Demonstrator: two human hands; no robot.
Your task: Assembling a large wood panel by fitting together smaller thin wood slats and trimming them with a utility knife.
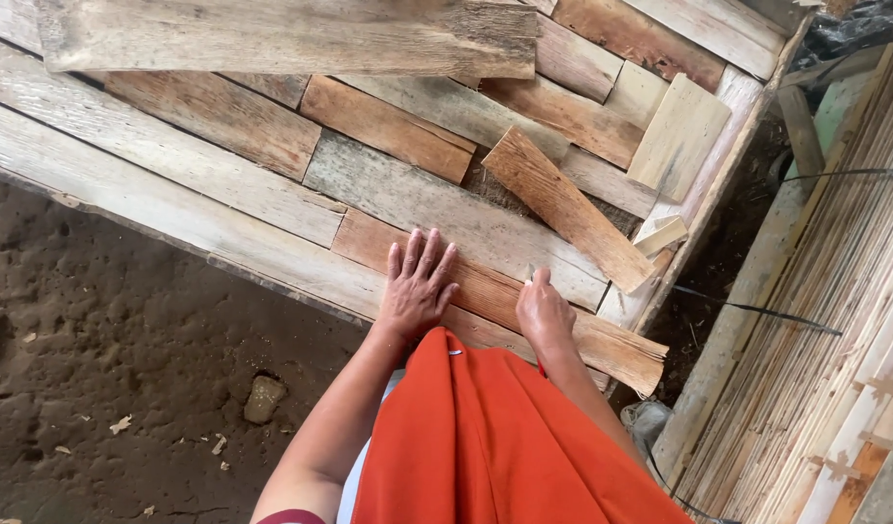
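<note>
My left hand (417,281) lies flat, fingers spread, on a reddish wooden plank (495,296) at the near edge of a layer of boards. My right hand (542,309) rests on the same plank a little to the right, fingers curled, with a small pale object pinched at its fingertips that is too small to identify. A shorter brown plank (563,206) lies loose and slanted across the boards just beyond my right hand. An orange cloth (485,437) covers my front below both hands.
Weathered planks (175,155) of mixed lengths form a platform running to the upper left. Dark soil (107,369) with a small stone (264,398) lies to the left. A slatted bamboo-like panel (835,320) stands at the right, with a gap of dirt beside it.
</note>
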